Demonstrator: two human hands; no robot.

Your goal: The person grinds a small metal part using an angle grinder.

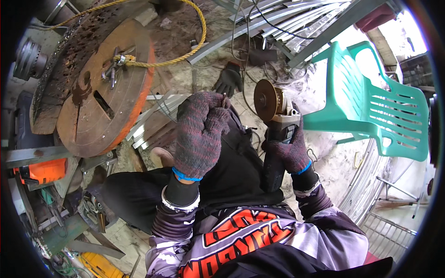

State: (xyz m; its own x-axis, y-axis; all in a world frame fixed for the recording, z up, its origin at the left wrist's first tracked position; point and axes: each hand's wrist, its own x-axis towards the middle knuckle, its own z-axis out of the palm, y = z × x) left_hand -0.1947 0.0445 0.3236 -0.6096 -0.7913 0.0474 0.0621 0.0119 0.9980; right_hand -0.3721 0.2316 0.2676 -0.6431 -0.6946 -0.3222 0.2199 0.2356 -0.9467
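Note:
Both my hands wear dark knit gloves with blue cuffs. My left hand [200,134] is closed in a pinch, with a small metal piece [224,100] sticking up from its fingertips; most of that piece is hidden by the glove. In my right hand [289,150] is an angle grinder [281,127], gripped round its black body. Its brown cutting disc [266,100] points up and away from me, to the right of my left hand and apart from it. Beyond both hands, a loose dark glove [229,79] lies on the floor.
A round wooden disc [118,92] with an orange edge and a yellow rope [202,23] stands at left. A green plastic chair [340,116] is close on the right. Metal strips [278,21] and cables lie at the back. An orange tool case [46,170] sits lower left.

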